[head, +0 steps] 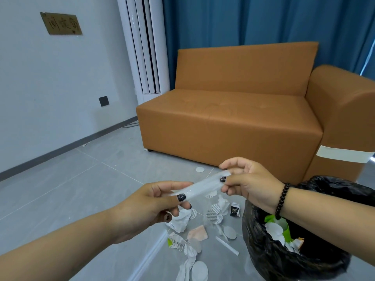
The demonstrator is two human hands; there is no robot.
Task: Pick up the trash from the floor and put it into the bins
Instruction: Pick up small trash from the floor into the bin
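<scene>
Wall (50, 82) on your far left carries a small brown sign (61, 23) and a dark socket plate (103, 101), with a tall white air conditioner (145, 45) standing beside it in front of blue curtains (253, 19). Your left hand (154, 203) reaches in from the lower left, thumb and fingers pinching the near end of a clear plastic strip (203, 188). You hold that strip in the air, stretched between both hands, above the grey tiled floor (71, 189). Beneath it lies scattered trash (194, 236): crumpled white paper, round white discs, a pink scrap and a small black wrapper, all on the floor just left of the bin. An orange sofa (233, 110) fills the middle behind. Your right hand (245, 183), with a black bead bracelet (282, 199) on the wrist, pinches the far end of the strip between thumb and forefinger. Below that forearm, at the lower right, stands the bin (269, 258) lined with a black bag, already holding white and green scraps.
</scene>
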